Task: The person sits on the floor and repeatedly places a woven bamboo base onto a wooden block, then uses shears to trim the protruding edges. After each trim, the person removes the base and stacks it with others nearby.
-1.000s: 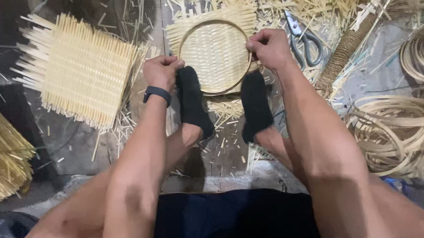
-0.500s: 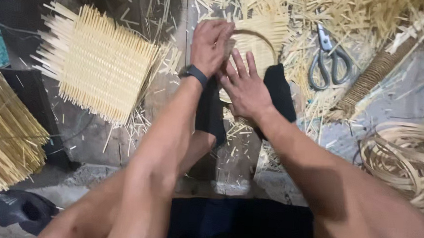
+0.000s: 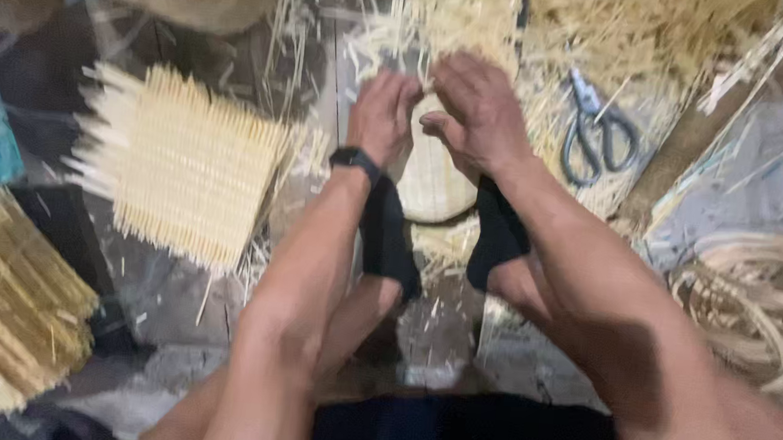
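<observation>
— What are the hands doing now, compared with a moment ago?

— A second back they sat at opposite edges of the round woven tray (image 3: 431,181), one on each side of the rim. Now both have come together at its far edge. The left hand (image 3: 382,114) has its fingers curled down over the top of the rim; whether it pinches a strip there I cannot tell. The right hand (image 3: 477,111) is just beside it, nearly touching, fingers bent and half closed over the same spot.

— And the tray itself?

— Directly under and just near of the hands, tipped up between the two black-socked feet (image 3: 390,238), which press against its lower edge. Most of it is hidden by the hands now, where earlier its whole face showed.

— So what does that suggest?

— As a judgement: the work has moved from steadying the rim to handling one point on its far edge.

— Around them?

— Right of the right hand lie scissors (image 3: 600,133) on loose straw. Left of the left hand, well apart, a square woven mat (image 3: 183,173). Far right, coiled strips (image 3: 753,300) on the floor.
</observation>
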